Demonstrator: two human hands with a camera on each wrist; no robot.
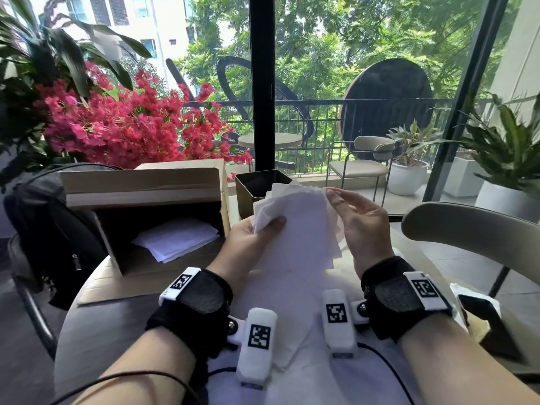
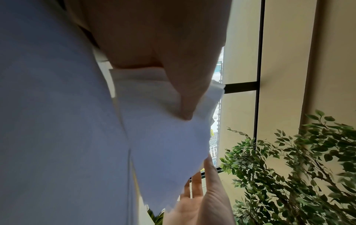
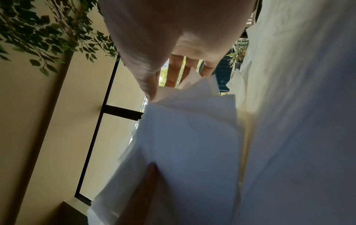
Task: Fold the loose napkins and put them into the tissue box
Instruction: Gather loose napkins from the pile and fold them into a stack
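Near edge: both wrists carry black straps with white marker blocks, cables trailing toward the body. Loose white napkins (image 1: 295, 311) lie spread on the tabletop (image 1: 96, 325) under and between the forearms. A dark phone (image 1: 485, 323) lies at the right edge on a white sheet.

Above that, both hands are raised off the tabletop holding a napkin stack (image 1: 298, 226) between them. Left hand (image 1: 248, 241): grip closed on the stack's left edge, thumb pressed on the front face, fingers behind. Left wrist view confirms it, the thumb (image 2: 185, 94) pinning the sheets. Right hand (image 1: 359, 223): thumb and fingertips pinch the stack's upper right corner; right wrist view shows the thumb tip (image 3: 150, 85) on the fanned sheet edges, other fingers extended behind. The sheets in the stack are misaligned, corners fanning out at top and lower right.

Farther left: a cardboard box (image 1: 146, 211) lies on its side, opening facing the person, with a pile of folded napkins (image 1: 178, 238) inside. A black backpack (image 1: 49, 229) sits beside it.

Behind the stack: dark square tissue box (image 1: 257, 188), top open, standing upright near the far edge of the tabletop.
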